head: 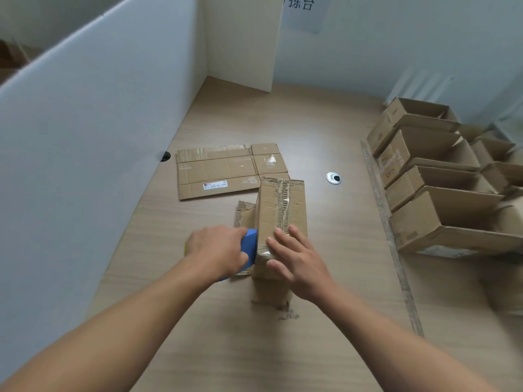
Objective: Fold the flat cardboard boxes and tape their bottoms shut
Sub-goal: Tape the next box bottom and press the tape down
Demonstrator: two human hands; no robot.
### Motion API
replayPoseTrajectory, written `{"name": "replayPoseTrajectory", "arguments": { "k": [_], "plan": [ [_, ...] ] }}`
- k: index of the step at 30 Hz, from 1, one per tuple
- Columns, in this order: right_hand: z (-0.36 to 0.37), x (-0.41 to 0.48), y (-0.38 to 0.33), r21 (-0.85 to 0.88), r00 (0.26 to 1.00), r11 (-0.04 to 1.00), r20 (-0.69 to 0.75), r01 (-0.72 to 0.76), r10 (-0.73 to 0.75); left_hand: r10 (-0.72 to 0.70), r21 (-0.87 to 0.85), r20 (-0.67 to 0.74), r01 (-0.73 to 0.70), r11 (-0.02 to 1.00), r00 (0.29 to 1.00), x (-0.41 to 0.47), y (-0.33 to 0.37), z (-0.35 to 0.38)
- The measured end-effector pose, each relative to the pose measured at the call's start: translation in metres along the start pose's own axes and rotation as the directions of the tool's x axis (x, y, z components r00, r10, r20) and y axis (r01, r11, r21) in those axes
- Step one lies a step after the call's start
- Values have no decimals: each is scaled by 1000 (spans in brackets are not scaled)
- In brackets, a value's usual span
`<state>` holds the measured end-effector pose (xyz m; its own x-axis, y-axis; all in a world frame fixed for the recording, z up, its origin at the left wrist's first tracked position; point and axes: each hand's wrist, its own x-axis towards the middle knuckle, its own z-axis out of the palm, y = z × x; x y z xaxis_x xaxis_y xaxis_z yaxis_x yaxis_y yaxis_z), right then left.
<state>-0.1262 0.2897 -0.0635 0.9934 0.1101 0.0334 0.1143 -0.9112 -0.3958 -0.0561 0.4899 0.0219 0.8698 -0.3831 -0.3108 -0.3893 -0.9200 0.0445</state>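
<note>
A folded-up brown cardboard box (pixel 278 222) stands near the middle of the pale wood-grain table (pixel 226 335), its closed bottom flaps turned upward and showing torn, ribbed patches along the centre seam. The person's right hand (pixel 300 261) lies flat and spread on the near end of that upturned face, fingers (pixel 283 239) pressing down on a short piece of clear tape at the edge, gripping nothing. The left hand (pixel 218 250) is clenched around a blue tape dispenser (pixel 249 247), whose front end touches the box's left side at the near corner. A loose flap of the box (pixel 244 213) sticks out on the table just behind the dispenser.

Farther back, toward the white partition wall (pixel 85 123) on the left edge, a flattened brown cardboard box with a white label (pixel 223 171) lies unfolded on the table. A round metal cable grommet (pixel 334 177) sits to its right. Along the right edge, a row of open-topped, assembled brown cardboard boxes (pixel 441 179) stands packed side by side, well apart from the hands.
</note>
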Motion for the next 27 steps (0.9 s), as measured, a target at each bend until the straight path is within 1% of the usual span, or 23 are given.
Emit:
{"name": "replayPoseTrajectory", "arguments": {
  "k": [3,5,6,10,12,13,15,19,21,24,27],
  "plan": [
    [-5,-1,-10,35,999,998,3,-54,54,-23,-1,-1,23,1000,1000,0,5,10],
    [-15,1,-21,53,987,986,-1,-160,160,-12,-40,-11,11,999,1000,-2,4,17],
    [-20,5,-28,33,976,975,-3,-218,218,-3,-74,-20,1,997,1000,-4,2,20],
    [-30,29,-49,-49,895,894,-8,-446,446,-33,-192,-62,20,981,998,-17,-19,27],
    [-28,33,-53,-83,852,851,33,-519,522,-63,-232,-62,47,972,996,-21,-33,28],
    [-27,33,-52,-104,842,844,68,-527,534,-83,-251,-58,65,966,995,-23,-39,27],
    [-30,30,-48,-144,847,857,143,-494,512,-115,-293,-53,95,951,992,-28,-52,24],
    [-44,23,-39,-251,887,914,262,-318,381,-172,-345,-67,139,928,983,-30,-77,20],
    [-49,15,-35,-289,897,927,299,-239,325,-179,-364,-69,143,921,981,-31,-83,19],
    [-52,1,-36,-320,930,930,253,-180,267,-164,-389,-86,119,914,983,-32,-85,18],
    [-48,1,-43,-321,934,916,181,-239,307,-139,-383,-95,92,919,986,-34,-83,19]
  ]
}}
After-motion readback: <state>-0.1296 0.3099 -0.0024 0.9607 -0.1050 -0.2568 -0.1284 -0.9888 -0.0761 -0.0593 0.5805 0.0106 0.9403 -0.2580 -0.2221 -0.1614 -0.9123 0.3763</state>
